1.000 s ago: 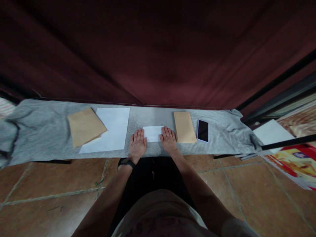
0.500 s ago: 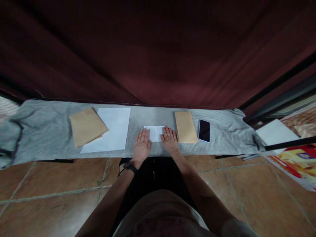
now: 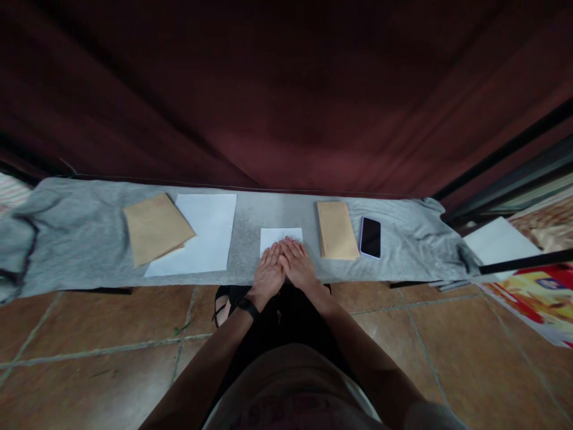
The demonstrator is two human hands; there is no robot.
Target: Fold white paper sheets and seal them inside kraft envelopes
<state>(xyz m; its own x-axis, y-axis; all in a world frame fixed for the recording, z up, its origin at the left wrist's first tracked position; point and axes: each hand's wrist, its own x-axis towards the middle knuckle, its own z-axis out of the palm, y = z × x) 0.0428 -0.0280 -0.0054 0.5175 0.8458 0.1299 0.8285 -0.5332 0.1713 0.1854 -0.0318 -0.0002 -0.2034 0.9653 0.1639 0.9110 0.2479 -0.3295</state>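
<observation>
A small white folded paper (image 3: 271, 235) lies on the grey cloth in front of me. My left hand (image 3: 269, 270) rests flat on its near part, fingers stretched out. Beside it my right hand (image 3: 299, 264) lies flat too, and the two hands touch at the thumbs and fingers. Together they hide the lower part of the paper. To the right is a stack of brown envelopes (image 3: 337, 230). On the left, more brown envelopes (image 3: 159, 230) lie partly over large white sheets of paper (image 3: 212, 233).
A phone (image 3: 370, 237) with a dark screen lies right of the envelope stack. Grey cloth (image 3: 407, 239) covers the narrow table, with a dark red curtain (image 3: 286, 119) behind it. A white board (image 3: 501, 240) and a colourful printed box (image 3: 541, 298) stand at the far right.
Both hands have moved inward from the paper's left and right edges and come together over its near middle. The envelopes and phone have stayed in place.
</observation>
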